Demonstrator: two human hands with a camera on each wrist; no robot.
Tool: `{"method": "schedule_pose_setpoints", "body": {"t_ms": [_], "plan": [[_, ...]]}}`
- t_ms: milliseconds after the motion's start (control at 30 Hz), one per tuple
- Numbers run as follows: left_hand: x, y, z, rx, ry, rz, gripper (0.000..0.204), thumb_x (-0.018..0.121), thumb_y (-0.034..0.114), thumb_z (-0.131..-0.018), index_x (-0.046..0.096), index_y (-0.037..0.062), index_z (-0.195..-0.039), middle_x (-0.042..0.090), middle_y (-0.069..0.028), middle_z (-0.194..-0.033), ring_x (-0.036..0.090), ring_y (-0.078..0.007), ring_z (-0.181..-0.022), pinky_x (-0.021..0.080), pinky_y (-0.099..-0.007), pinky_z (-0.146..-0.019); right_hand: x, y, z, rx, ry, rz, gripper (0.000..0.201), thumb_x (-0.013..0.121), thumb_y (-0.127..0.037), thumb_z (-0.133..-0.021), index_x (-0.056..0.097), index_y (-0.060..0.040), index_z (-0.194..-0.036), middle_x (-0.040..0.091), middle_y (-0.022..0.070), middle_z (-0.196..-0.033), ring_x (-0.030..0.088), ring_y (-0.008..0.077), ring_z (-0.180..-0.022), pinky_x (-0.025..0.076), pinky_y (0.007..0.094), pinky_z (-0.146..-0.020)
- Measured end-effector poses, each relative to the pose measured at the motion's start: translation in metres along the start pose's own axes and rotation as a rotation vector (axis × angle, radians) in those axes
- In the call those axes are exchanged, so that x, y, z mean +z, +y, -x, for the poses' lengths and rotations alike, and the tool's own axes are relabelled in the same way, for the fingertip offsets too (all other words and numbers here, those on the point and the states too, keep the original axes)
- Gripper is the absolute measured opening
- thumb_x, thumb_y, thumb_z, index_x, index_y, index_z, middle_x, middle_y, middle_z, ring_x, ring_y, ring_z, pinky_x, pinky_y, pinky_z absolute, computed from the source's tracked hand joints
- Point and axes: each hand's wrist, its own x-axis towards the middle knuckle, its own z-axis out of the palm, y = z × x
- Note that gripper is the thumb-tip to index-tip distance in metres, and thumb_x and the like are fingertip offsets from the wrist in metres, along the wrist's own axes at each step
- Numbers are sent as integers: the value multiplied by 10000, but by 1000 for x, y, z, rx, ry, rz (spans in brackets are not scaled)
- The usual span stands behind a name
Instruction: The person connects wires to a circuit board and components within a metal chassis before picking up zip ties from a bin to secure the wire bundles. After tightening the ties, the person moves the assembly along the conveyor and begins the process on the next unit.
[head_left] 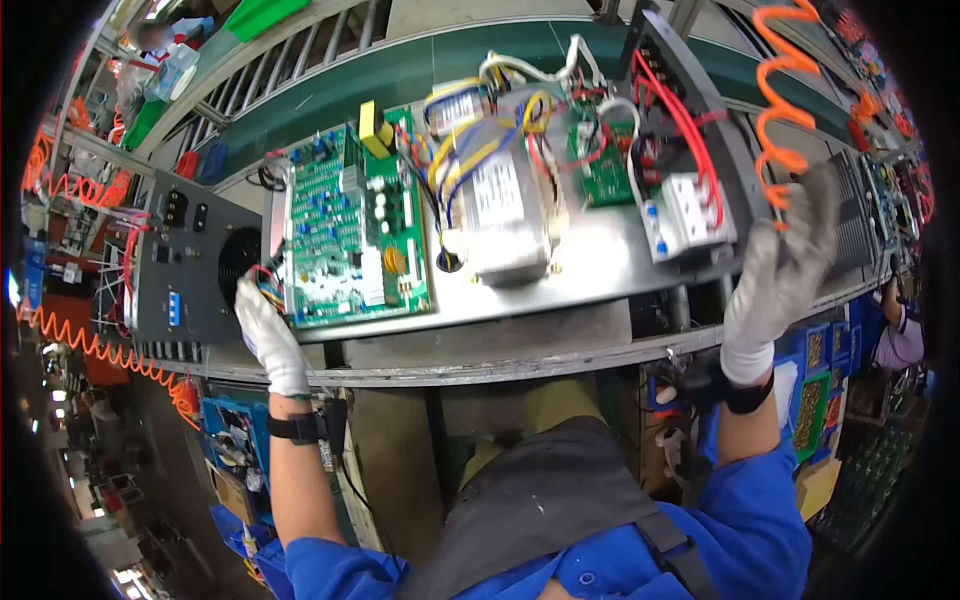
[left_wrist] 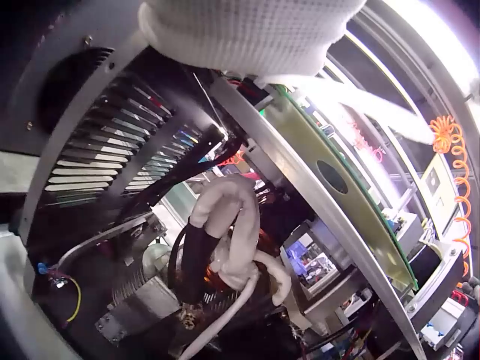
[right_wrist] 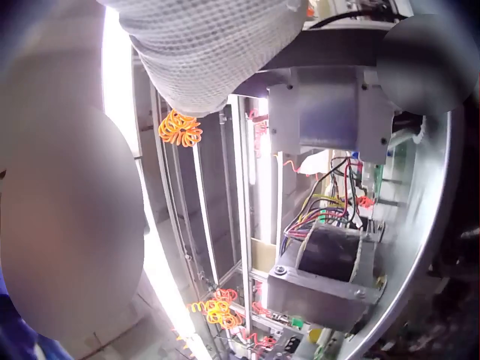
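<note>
A metal chassis [head_left: 600, 285] carries a green circuit board [head_left: 340, 230], a transformer [head_left: 495, 210] and a white terminal block [head_left: 690, 215]. My gloved left hand [head_left: 268, 335] touches the chassis's left end, beside thin wires at the board's lower corner; its fingertips are partly hidden. At the right end, my gloved right hand [head_left: 785, 265] has its fingers extended upward beside the dark end panel [head_left: 690, 90] and the lower end of an orange coiled hose [head_left: 785, 110]; contact is unclear. The left wrist view shows the glove [left_wrist: 247, 37] above the vented panel; the right wrist view shows the glove [right_wrist: 217, 52] near the transformer [right_wrist: 322, 281].
Another dark panel with a fan opening [head_left: 190, 260] stands left of the chassis. A metal rail [head_left: 480, 375] runs along the near edge. Blue and green parts bins [head_left: 812, 400] sit at the lower right, with more blue bins [head_left: 235, 430] at the lower left. Rollers and a green surface lie behind.
</note>
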Motion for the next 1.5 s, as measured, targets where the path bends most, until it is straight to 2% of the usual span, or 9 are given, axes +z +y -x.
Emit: {"method": "schedule_pose_setpoints", "body": {"t_ms": [267, 433, 700, 833, 967, 1100, 1300, 1400, 1500], "plan": [[-38, 8, 121, 355, 309, 347, 423, 479, 165, -1015, 393, -16, -1387, 415, -152, -1414, 417, -261, -1291, 358, -372, -1070, 21, -74, 175, 563, -683, -218, 300, 679, -154, -868, 651, 28, -1104, 658, 107, -1092, 622, 164, -973, 491, 295, -838], [-12, -45, 218, 530, -301, 375, 343, 557, 20, -899, 558, -20, -1240, 555, -180, -1296, 554, -309, -1181, 435, -375, -1003, 90, -75, 209, 1004, -989, -165, 222, 689, -190, -882, 620, -4, -979, 659, 45, -845, 614, 79, -735, 487, 212, -631], [57, 39, 201, 775, -409, 347, 304, 574, -7, -873, 616, -15, -1173, 622, -210, -1078, 621, -331, -990, 489, -358, -886, 96, -74, 215, 1167, -681, -839, 138, 690, -89, -851, 628, 34, -841, 662, 68, -778, 645, 129, -714, 520, 246, -625], [70, 59, 185, 861, -439, -41, 313, 621, 250, -876, 654, 81, -1138, 648, -179, -852, 648, -333, -769, 511, -442, -696, 91, -83, 188, 750, -1068, -492, 97, 657, -59, -806, 660, -15, -893, 666, 109, -777, 624, 136, -716, 484, 327, -660], [61, 56, 148, 850, -389, -73, 239, 624, 306, -896, 655, 94, -1001, 614, -110, -651, 628, -286, -630, 483, -388, -617, 102, -72, 177, 174, -610, -274, 63, 681, -39, -811, 694, -36, -872, 677, 102, -782, 624, 221, -686, 498, 308, -626], [70, 46, 136, 989, -152, -81, 200, 646, 318, -891, 616, 120, -888, 576, -77, -596, 601, -282, -586, 469, -399, -603, 138, -70, 191, 365, -258, -588, 64, 676, 40, -813, 695, 4, -863, 695, 85, -788, 635, 145, -669, 498, 252, -621], [87, 40, 141, 839, -154, 233, 233, 621, 315, -918, 592, 108, -816, 552, 9, -439, 618, -232, -532, 470, -358, -561, 137, -48, 195, 1559, -308, -1926, 177, 565, 117, -821, 583, -46, -755, 613, 87, -688, 586, 123, -528, 415, 211, -400], [81, 40, 147, 699, -249, 135, 199, 644, 249, -884, 593, 102, -760, 583, -88, -569, 612, -285, -587, 476, -392, -572, 143, -48, 206, 1518, -45, -1263, 207, 592, 132, -788, 558, -72, -773, 619, 97, -701, 532, 97, -450, 346, 185, -350], [69, 53, 161, 555, -454, 101, 180, 663, 245, -841, 590, 103, -760, 579, -115, -639, 602, -310, -622, 471, -420, -621, 131, -19, 219, 1470, -343, -1948, 503, 486, -320, -782, 595, 106, -1027, 665, 196, -881, 648, 202, -675, 536, 226, -616]]}}
